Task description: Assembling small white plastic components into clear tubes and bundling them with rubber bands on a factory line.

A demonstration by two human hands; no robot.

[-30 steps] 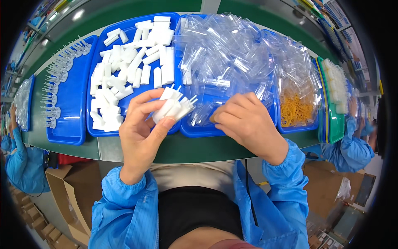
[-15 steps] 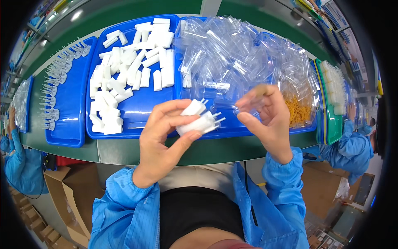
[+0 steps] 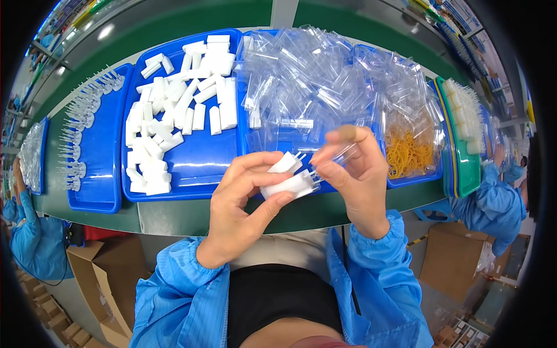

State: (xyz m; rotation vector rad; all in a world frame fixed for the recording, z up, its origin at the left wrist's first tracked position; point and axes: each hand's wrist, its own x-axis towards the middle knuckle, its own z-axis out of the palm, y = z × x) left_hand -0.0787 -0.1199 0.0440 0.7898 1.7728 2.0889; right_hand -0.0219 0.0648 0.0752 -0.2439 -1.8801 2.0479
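The half-curled left hand (image 3: 241,194) held white plugs (image 3: 293,185) (probably light, stiff, best gripped mid-body); the right hand (image 3: 361,174) pinched clear plastic (image 3: 344,155).

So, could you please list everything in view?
Held pieces: at least two, white, left hand
White blocks: many, white, left-centre tray
Clear sleeves: many, transparent, centre and right
Bands: many, yellow, right tray
Pronged pieces: many, whitish, left tray
Blue trays: several, blue, table
Stacked trays: several, green uppermost, right
Table: one, green, centre
Cartons: several, brown, floor
Co-workers: several, blue clothing, both sides
Left hand: one, bare, centre
Right hand: one, bare, centre right
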